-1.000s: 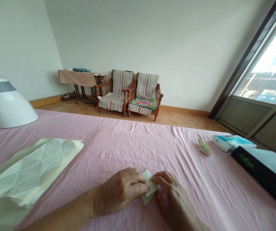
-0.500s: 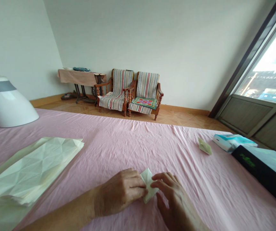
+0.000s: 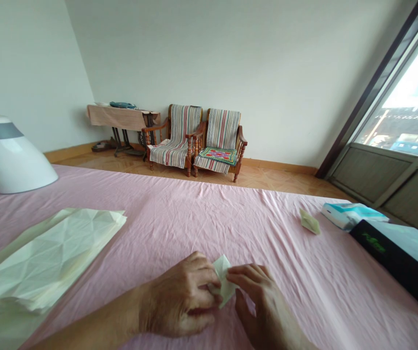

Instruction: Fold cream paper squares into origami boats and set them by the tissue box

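While one folded paper [image 3: 228,288] lies on pink cloth [image 3: 180,214], left hand [image 3: 183,297] curls at its edge, grip unclear; right hand [image 3: 267,301], open, touches it. Further: one folded piece [image 3: 309,222], one paper stack [image 3: 52,257], two armchairs [image 3: 223,131].

A small, flat piece of pale green folded paper [image 3: 224,265] stands out against a wrinkled, plain pink cloth [image 3: 194,218]. The wide stack of creased paper sheets [image 3: 48,257] is creamy green, crossed by triangular fold lines. A rounded, glossy white jug [image 3: 23,163] has a grey band. The long black box [image 3: 380,248] bears bright green markings. Two fabric chair covers [image 3: 224,127] carry pale, grey, red and green stripes.
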Action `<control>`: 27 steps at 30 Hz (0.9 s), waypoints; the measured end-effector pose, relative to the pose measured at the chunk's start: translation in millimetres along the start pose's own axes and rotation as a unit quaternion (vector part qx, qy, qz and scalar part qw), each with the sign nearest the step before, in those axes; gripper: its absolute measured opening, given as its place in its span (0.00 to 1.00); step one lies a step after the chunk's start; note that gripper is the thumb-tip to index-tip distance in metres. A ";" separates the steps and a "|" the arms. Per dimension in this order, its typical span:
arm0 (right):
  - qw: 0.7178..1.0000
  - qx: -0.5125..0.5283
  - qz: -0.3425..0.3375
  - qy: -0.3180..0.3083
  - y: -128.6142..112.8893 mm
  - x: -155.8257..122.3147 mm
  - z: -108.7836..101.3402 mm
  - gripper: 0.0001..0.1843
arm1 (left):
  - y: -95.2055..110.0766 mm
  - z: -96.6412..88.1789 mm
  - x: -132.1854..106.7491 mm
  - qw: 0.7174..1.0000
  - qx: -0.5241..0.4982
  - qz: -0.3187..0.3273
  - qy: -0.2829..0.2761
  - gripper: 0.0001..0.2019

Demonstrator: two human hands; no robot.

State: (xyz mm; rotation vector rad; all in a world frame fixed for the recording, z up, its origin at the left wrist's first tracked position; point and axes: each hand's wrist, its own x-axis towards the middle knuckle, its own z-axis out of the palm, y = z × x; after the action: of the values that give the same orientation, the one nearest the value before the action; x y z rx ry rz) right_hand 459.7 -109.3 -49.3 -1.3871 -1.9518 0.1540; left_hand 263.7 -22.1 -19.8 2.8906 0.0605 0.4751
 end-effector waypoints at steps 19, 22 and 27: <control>0.982 -0.125 -0.015 -0.142 23.1 7.0 0.4 0.28 | 0.3 2.9 -2.4 0.999 -0.028 -0.027 0.007 0.06; 0.995 -0.074 -0.045 -0.054 23.1 1.6 -1.3 0.27 | 0.6 4.9 -2.1 0.999 -0.021 -0.026 0.006 0.06; 0.999 -0.003 -0.037 -0.036 8.7 -0.2 -4.9 0.23 | -0.2 6.3 -1.7 0.999 -0.011 -0.033 0.027 0.03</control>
State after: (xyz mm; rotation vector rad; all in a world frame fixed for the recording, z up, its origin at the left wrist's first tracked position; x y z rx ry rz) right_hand 469.4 -107.3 -50.0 -1.3285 -2.0614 0.1667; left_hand 264.1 -23.2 -26.2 2.8439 0.1584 0.5380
